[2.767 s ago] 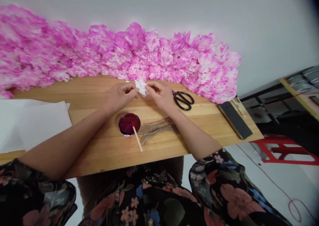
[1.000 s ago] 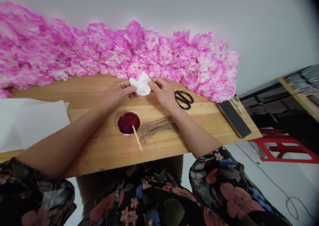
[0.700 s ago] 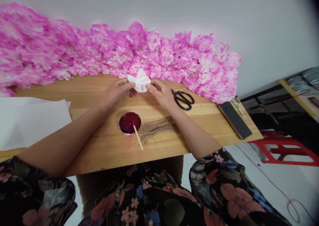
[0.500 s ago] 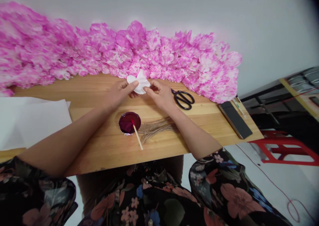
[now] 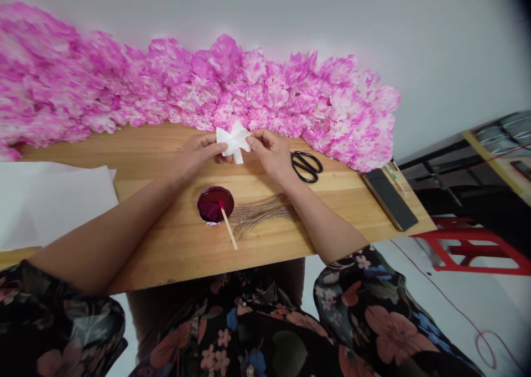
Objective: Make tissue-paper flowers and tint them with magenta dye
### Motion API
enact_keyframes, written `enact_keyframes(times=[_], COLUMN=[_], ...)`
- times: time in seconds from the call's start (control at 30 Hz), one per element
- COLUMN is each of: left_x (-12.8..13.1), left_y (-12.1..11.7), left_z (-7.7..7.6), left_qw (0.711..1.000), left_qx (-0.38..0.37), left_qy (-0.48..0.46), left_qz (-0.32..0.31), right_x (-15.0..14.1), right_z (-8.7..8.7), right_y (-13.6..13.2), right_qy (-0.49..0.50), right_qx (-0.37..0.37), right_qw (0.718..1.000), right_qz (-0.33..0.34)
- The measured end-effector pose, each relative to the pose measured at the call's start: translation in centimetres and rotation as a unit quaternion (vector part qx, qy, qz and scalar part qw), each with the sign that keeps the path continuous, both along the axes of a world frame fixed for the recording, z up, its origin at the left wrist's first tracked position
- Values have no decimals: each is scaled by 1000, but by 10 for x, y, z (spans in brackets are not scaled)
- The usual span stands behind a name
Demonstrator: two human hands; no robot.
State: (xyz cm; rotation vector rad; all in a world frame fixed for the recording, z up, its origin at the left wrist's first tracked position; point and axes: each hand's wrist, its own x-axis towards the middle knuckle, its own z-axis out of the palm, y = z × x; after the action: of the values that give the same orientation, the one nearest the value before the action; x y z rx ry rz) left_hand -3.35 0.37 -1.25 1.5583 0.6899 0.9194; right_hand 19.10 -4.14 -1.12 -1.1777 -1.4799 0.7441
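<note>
A white paper flower (image 5: 233, 139) with several spread petals is held up between my two hands, above the wooden table. My left hand (image 5: 206, 149) pinches its left side, thumb on top. On the right side, the thumb and fingers of my right hand (image 5: 267, 147) close on another petal. Below the hands stands a round dish of dark red-purple dye (image 5: 214, 204), with a thin wooden stick (image 5: 229, 228) resting in it. A bundle of thin brown stems (image 5: 263, 211) lies beside the dish, partly under my right forearm. Black-handled scissors (image 5: 306, 166) lie right of my right hand.
A long bank of pink and white paper flowers (image 5: 249, 83) lines the wall behind. White paper sheets (image 5: 53, 205) lie at the left. A dark phone (image 5: 390, 200) is near the table's right end. A red stool (image 5: 477, 249) stands on the floor beyond.
The white paper flower has turned and opened in my fingers; its petals now spread sideways and a narrow strip hangs down. My right hand has moved slightly right.
</note>
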Motion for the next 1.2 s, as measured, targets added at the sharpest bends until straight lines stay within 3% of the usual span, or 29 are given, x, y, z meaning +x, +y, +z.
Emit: enact_keyframes(times=[0.23,0.6,0.73,0.93,1.2], left_x=[-1,9,10,8,4], left_y=[4,-8,-9,-6,-6], left_z=[-7,7,5,2,4], left_qw=[999,998,994,996,994], left_qx=[1,48,56,45,52], left_qy=[-33,33,80,71,88], left_qz=[11,38,47,24,45], right_x=[0,-10,-11,-7,-3], right_z=[8,4,3,-3,-4], right_y=[-4,-8,-7,0,3], right_qy=[30,-40,-22,17,77], right_qx=[-7,-16,-14,-31,-50], right_qw=[999,999,1000,999,995], right_qz=[15,5,5,-28,-30])
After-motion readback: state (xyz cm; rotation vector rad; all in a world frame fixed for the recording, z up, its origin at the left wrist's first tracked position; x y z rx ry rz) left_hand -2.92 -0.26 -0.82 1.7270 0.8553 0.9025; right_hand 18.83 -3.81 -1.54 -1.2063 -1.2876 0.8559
